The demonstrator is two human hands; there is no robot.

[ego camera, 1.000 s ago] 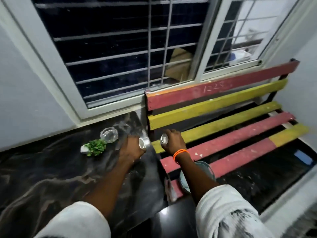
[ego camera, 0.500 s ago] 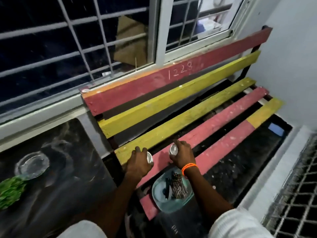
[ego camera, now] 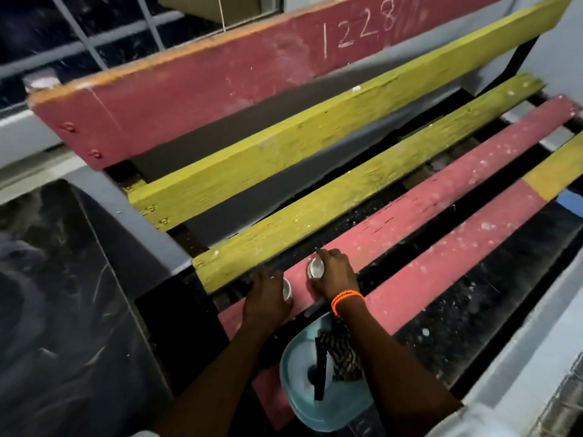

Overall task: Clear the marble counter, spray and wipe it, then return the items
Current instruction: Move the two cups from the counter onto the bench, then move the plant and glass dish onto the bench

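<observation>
My left hand (ego camera: pixel 268 299) is wrapped around a small steel cup (ego camera: pixel 287 289), low over the red slat (ego camera: pixel 426 212) of the wooden bench. Just to its right, my right hand (ego camera: pixel 336 275) with an orange wrist band grips a second small steel cup (ego camera: pixel 316 268) on the same red slat. Whether the cups touch the slat I cannot tell. The dark marble counter (ego camera: pixel 63 310) fills the left side of the view; its visible part here carries nothing.
A pale blue plate (ego camera: pixel 299 367) with a dark patterned item and a black strip sits on the front red slat below my right wrist. Yellow and red slats with gaps run diagonally. A barred window stands behind the bench, a grey ledge at the right.
Both hands carried the steel cups from the counter's right edge over to the bench's red slat. My view swung right and closer, so the glass dish and green leaves left the frame.
</observation>
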